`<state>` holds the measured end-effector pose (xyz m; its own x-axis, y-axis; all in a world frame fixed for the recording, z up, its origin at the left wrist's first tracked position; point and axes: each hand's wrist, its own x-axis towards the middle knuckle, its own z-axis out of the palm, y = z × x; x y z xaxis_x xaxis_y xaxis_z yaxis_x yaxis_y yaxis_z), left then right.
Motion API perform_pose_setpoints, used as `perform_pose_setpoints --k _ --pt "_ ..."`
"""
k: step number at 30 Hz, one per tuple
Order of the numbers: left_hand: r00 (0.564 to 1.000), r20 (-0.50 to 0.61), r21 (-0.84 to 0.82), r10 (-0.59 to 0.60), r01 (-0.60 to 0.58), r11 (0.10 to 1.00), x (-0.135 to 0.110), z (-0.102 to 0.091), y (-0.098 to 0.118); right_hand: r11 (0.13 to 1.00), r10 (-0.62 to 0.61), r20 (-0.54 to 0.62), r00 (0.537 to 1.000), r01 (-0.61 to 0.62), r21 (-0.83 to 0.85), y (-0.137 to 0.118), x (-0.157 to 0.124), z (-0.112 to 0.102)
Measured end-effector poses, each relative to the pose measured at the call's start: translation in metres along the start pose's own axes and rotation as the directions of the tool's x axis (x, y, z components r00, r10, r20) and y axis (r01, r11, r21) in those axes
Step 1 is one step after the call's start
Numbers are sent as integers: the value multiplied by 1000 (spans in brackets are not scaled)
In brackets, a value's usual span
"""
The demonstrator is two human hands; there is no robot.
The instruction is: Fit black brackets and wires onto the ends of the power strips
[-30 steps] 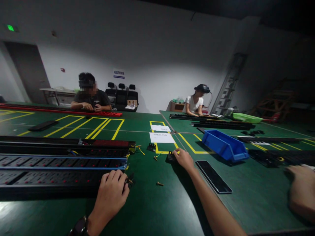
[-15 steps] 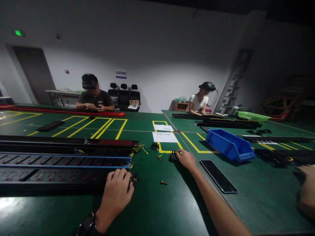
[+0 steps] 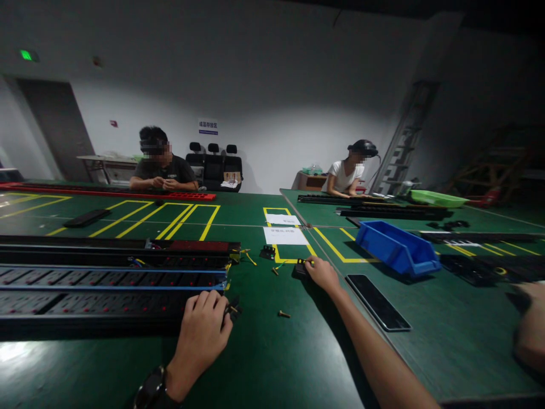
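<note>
My left hand (image 3: 204,324) has its fingers curled over the near right end of a long black rail (image 3: 106,307) marked with red dots. At its fingertips a small dark end piece (image 3: 234,308) with a brass-coloured screw sticks out. Farther right, the thumb and fingers of my right hand (image 3: 322,274) are closed on a small black plastic part (image 3: 300,268) resting on the green table. Between the hands lie a loose screw (image 3: 284,314), another screw (image 3: 275,271) and a second small black part (image 3: 268,253). The right fingertips are partly hidden.
A phone (image 3: 378,302) and a blue bin (image 3: 395,250) stand right of my right arm. Paper labels (image 3: 285,236) lie ahead. Two co-workers sit across the table (image 3: 251,363), and another person's hand (image 3: 532,318) shows at the right edge. Yellow-green wires (image 3: 249,257) stick out beyond the rails.
My hands stay nearly in place. The view has shifted very slightly. The co-worker at the left has brought both hands closer together.
</note>
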<state>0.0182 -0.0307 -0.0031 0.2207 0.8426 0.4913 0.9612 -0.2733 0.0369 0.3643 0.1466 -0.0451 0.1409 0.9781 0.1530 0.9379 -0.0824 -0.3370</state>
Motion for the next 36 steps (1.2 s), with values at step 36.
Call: perform_pose_setpoints --k 36 --pt "999 37 -30 -19 20 999 0 -1 0 1000 27 61 998 -27 -6 -5 -3 -6"
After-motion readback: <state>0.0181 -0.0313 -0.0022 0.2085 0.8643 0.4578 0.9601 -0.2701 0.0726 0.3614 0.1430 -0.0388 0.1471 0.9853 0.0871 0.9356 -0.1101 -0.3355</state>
